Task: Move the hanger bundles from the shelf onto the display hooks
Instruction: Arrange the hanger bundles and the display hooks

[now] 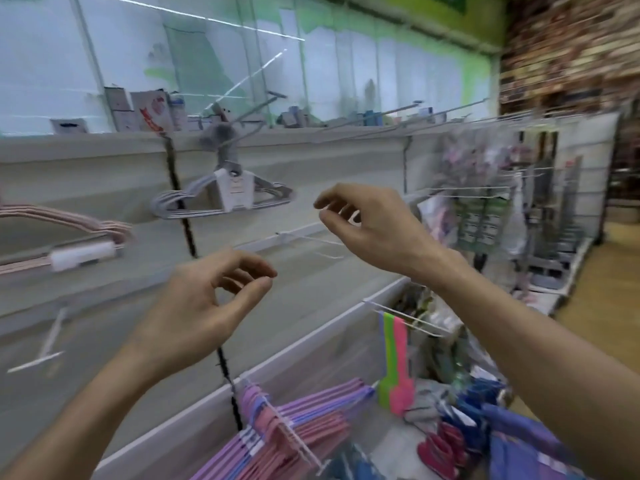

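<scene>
**Both hands bare in front of the hook wall**

We see our right hand (367,225) raised before the display panel, fingers loosely curled and holding nothing, its fingertips just beside the thin white wire of an empty display hook (311,242). Our left hand (204,303) hangs lower and nearer to us, thumb and fingers relaxed in a loose curve, also holding nothing.

Above and between the 2 hands, a grey hanger bundle (221,195) with a white label card hangs from an upper hook. At the far left edge a pink hanger bundle (69,233) hangs, blurred, with a white sleeve around its lower bar. Below our arms, a bundle of pink and purple hangers (294,427) hangs on a low white hook, and near it hang green and pink plastic strips (394,358). Further right, packaged goods (481,216) hang on more hooks, too blurred to name.
</scene>
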